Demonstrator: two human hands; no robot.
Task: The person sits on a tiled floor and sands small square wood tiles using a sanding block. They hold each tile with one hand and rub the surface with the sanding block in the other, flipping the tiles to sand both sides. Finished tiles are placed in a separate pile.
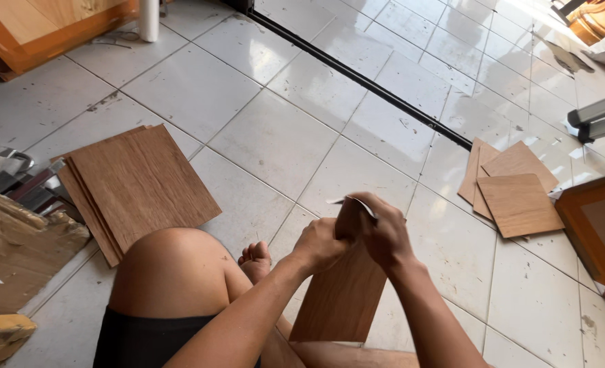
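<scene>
I sit on a white tiled floor with my bare knee [173,262] raised. Both hands meet at the top edge of a brown wood-grain veneer sheet [340,300] held upright in front of me. My left hand [319,244] pinches the sheet's upper corner. My right hand [382,232] grips the same top edge beside it, and a thin pale strip [349,200] pokes out to the left from between the fingers. Whether that strip is a backing film or a blade, I cannot tell.
A stack of larger wood-grain sheets [135,187] lies on the floor to my left. Several smaller brown sheets [513,191] lie at the right, next to an orange-framed panel [599,228]. A black door track [364,78] crosses the floor. Cardboard and metal scraps [9,204] sit at far left.
</scene>
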